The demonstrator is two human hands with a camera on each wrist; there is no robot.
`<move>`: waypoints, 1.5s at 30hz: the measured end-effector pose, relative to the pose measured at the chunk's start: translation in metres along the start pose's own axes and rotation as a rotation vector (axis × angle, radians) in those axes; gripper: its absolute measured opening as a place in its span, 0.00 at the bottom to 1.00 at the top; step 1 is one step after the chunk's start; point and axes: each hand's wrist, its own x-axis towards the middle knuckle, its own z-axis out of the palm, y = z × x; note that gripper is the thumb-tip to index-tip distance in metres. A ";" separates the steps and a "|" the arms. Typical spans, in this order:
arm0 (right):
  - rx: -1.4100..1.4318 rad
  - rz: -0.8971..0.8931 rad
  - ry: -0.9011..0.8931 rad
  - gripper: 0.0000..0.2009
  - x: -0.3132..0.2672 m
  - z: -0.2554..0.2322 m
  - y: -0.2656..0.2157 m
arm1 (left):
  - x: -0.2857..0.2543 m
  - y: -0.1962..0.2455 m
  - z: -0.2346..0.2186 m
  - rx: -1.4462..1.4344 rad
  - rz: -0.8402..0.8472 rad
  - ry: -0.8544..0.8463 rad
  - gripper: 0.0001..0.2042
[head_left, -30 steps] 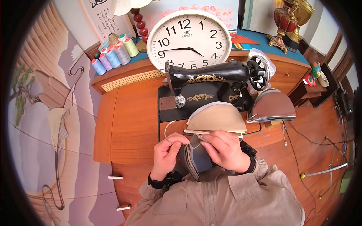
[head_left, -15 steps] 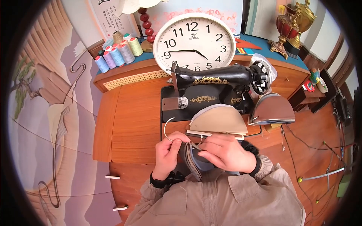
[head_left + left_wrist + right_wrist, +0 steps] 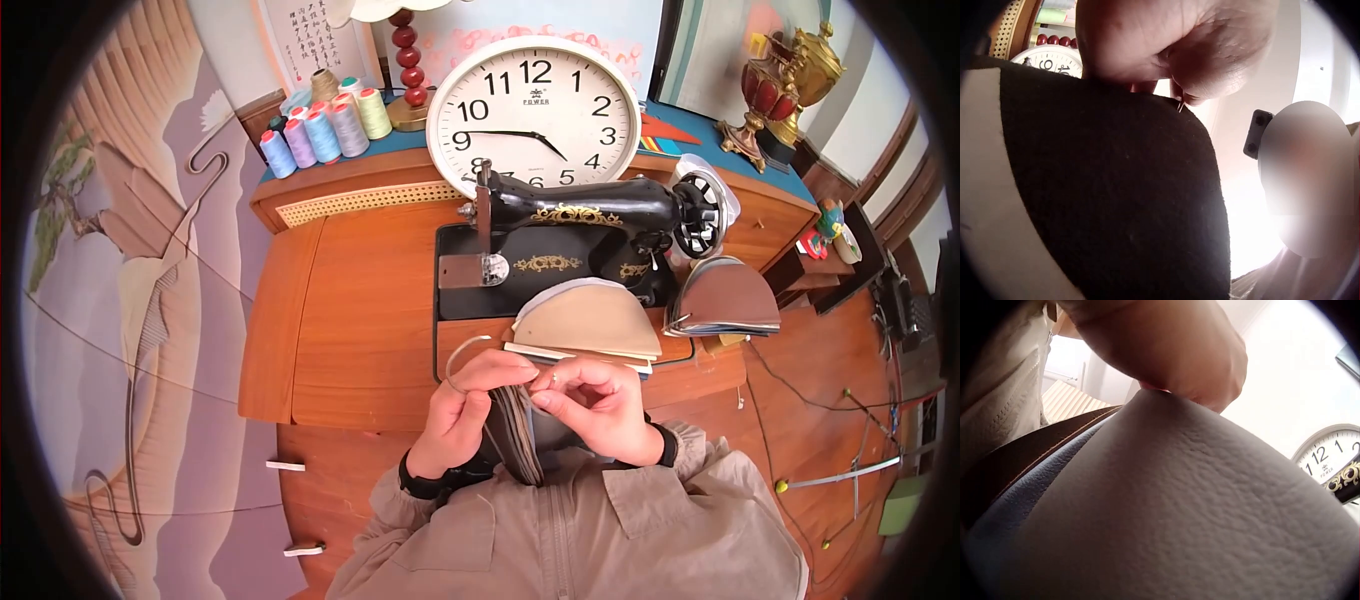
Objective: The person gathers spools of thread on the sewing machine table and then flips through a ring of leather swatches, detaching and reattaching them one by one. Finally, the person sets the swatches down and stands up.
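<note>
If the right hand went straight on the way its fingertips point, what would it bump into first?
Probably the left hand: in the head view, the right hand points toward its fingertips, very close, though whether they touch is unclear.

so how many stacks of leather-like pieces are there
3: a held stack at the left hand and right hand, a tan-topped stack in front of the sewing machine, and a brown-topped stack right of the tan one. Others may be hidden.
</note>
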 end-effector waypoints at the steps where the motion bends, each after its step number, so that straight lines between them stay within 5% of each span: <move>1: -0.130 -0.073 -0.016 0.03 0.002 -0.001 -0.004 | 0.004 0.005 -0.002 0.093 0.045 -0.048 0.20; 6: -0.319 -0.242 -0.035 0.03 0.010 -0.004 -0.015 | 0.015 0.021 -0.001 0.262 0.182 -0.210 0.22; 11: -0.085 -0.099 -0.011 0.06 0.005 0.007 -0.010 | 0.000 0.006 -0.004 0.166 0.060 0.000 0.21; 17: -0.746 -0.575 -0.177 0.09 0.006 0.003 0.004 | -0.011 -0.002 -0.008 -0.029 -0.054 0.214 0.20; 19: -0.742 -0.568 -0.193 0.10 0.004 0.004 0.004 | -0.013 -0.005 -0.009 -0.074 -0.067 0.251 0.19; 22: -0.913 -0.235 -0.307 0.10 -0.001 -0.002 0.005 | -0.011 -0.005 -0.014 -0.048 -0.042 0.368 0.19; 25: -1.154 -0.506 -0.294 0.10 -0.003 -0.008 0.012 | -0.007 0.003 -0.009 -0.240 -0.105 0.472 0.20; 27: -1.143 -0.572 -0.309 0.11 0.000 -0.008 0.010 | -0.005 0.002 -0.007 -0.243 -0.110 0.464 0.20; 30: -0.716 -0.349 -0.633 0.08 0.003 -0.010 -0.006 | -0.003 0.001 -0.006 -0.242 -0.103 0.409 0.20; 31: -0.715 -0.351 -0.631 0.08 0.006 -0.014 -0.003 | -0.003 0.001 -0.005 -0.233 -0.104 0.417 0.20; 35: -1.093 -0.321 -0.059 0.09 0.023 -0.041 0.041 | -0.003 0.002 -0.002 -0.207 -0.129 0.406 0.20; 37: -1.173 -0.397 0.026 0.11 0.028 -0.055 0.066 | -0.003 0.002 0.001 -0.179 -0.140 0.393 0.21; 41: -1.217 -0.427 0.067 0.08 0.026 -0.062 0.081 | -0.002 0.001 0.004 -0.138 -0.188 0.371 0.19; 45: -1.304 -0.251 -0.012 0.06 0.030 -0.068 0.084 | 0.000 -0.003 0.007 -0.058 -0.220 0.343 0.20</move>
